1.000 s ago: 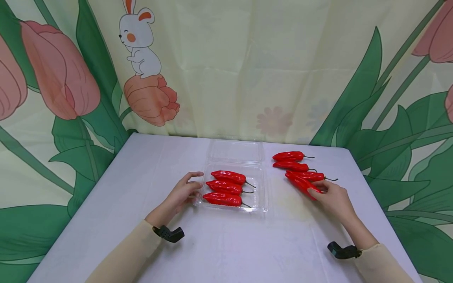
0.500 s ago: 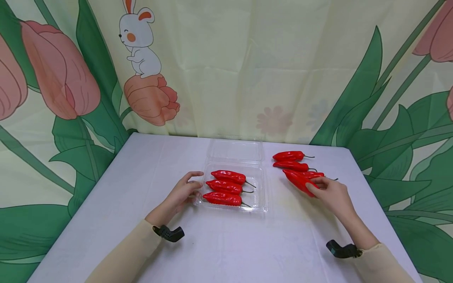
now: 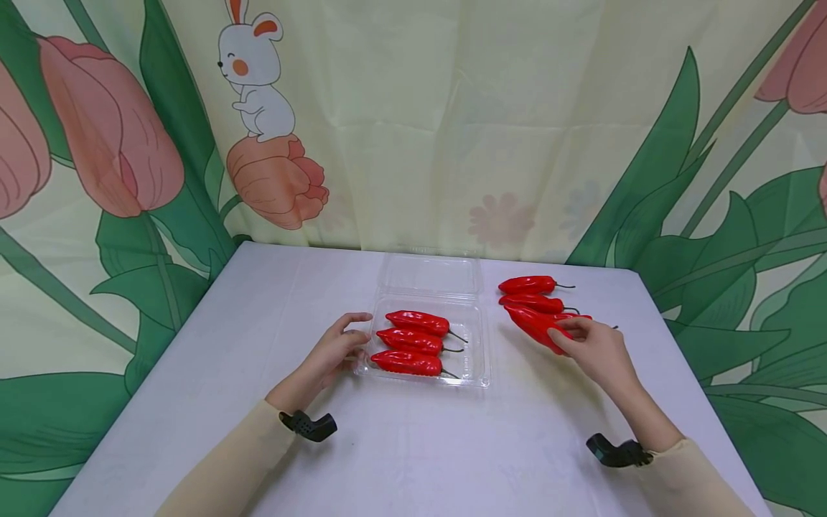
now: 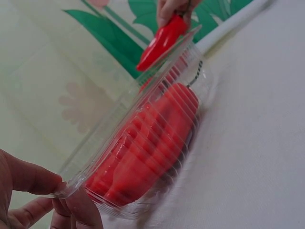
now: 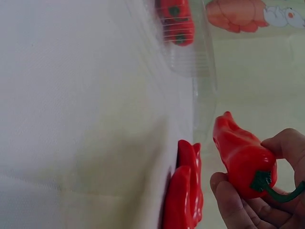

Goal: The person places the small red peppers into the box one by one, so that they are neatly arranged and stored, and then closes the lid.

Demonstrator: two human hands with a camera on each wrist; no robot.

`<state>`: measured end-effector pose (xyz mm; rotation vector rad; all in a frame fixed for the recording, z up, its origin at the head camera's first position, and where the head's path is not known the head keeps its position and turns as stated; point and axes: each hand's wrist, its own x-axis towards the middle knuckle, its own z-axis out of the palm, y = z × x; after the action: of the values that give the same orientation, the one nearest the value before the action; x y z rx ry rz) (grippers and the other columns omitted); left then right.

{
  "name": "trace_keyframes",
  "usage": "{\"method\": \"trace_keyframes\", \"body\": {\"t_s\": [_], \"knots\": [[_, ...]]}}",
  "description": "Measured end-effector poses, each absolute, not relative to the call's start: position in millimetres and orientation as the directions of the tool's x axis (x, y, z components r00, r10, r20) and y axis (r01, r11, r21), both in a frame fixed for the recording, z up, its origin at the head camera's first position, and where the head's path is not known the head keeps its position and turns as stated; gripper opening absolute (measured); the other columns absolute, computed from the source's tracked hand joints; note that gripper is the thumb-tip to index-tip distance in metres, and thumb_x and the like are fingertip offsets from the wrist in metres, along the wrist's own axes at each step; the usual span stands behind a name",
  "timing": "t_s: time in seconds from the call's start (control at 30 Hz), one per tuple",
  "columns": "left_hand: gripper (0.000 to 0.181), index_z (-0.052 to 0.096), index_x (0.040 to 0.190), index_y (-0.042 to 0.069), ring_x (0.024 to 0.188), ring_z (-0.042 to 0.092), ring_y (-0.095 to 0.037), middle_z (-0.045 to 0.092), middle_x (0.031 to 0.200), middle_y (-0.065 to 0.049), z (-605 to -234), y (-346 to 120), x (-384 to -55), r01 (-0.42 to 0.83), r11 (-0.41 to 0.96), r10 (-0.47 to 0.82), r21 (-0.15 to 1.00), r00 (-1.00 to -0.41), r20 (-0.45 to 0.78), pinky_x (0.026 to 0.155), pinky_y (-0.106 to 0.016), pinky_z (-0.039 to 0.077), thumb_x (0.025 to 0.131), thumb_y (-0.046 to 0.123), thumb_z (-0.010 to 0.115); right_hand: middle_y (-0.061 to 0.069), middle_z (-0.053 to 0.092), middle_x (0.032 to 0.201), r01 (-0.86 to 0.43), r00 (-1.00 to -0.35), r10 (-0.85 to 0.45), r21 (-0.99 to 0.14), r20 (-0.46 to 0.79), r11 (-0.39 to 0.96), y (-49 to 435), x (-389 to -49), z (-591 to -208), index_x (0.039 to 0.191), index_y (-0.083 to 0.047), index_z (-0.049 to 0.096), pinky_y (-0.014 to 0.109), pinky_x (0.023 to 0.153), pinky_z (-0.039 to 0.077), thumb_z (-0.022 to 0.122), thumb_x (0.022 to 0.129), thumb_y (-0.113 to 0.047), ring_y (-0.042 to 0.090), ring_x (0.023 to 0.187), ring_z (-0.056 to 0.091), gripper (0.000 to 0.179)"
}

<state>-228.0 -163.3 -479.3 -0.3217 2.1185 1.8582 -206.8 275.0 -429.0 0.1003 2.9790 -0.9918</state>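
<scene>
My right hand point(image 3: 597, 352) holds a red chili pepper point(image 3: 533, 328) near its stem end, raised over the table. In the right wrist view the thumb and fingers close on this pepper point(image 5: 240, 157), and its green stem shows. My left hand point(image 4: 43, 191) pinches the rim of a clear plastic clamshell box point(image 4: 76, 183) between thumb and fingers. Three red chili peppers point(image 3: 410, 341) lie side by side in the box, stems to the right. More red chili peppers point(image 3: 526, 285) lie on the table right of the box; one is partly hidden behind the held pepper and right hand.
The box's lid point(image 3: 431, 276) lies folded back toward the curtain. A white cloth covers the table point(image 3: 426, 452). Behind it hangs a curtain point(image 3: 517, 129) printed with tulips and a rabbit. Each wrist wears a black device point(image 3: 309, 426).
The right hand has lifted the chili pepper and carried it a little left and toward the back, partly covering the pepper behind. The left hand and the box have stayed put.
</scene>
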Motion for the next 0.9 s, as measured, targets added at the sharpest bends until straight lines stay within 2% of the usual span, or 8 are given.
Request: {"method": "trace_keyframes", "body": {"t_s": [0.6,0.9], "knots": [[0.049,0.050,0.145,0.020,0.069,0.056,-0.018,0.065,0.110,-0.013,-478.9,-164.0,-230.2,-0.378,0.119,0.033,0.918,-0.923,-0.384,0.062,-0.025,0.049,0.098,0.017,0.063,0.021,0.074,0.109,0.010,-1.000,0.013,-0.634,0.000,0.773,246.4,-207.8,-421.1,0.127,0.001,0.067,0.030,0.068,0.057,0.074,0.093,-0.038,0.032,0.094,0.069,0.053],[0.051,0.049,0.146,0.021,0.070,0.056,-0.018,0.065,0.115,-0.014,-478.7,-163.0,-229.0,-0.373,0.128,0.039,0.919,-0.924,-0.380,0.064,-0.024,0.050,0.098,0.018,0.064,0.016,0.076,0.105,-0.013,-1.000,-0.012,-0.643,0.006,0.766,229.7,-206.4,-423.3,0.125,-0.003,0.070,0.031,0.069,0.058,0.077,0.091,-0.035,0.029,0.092,0.069,0.047]]}}
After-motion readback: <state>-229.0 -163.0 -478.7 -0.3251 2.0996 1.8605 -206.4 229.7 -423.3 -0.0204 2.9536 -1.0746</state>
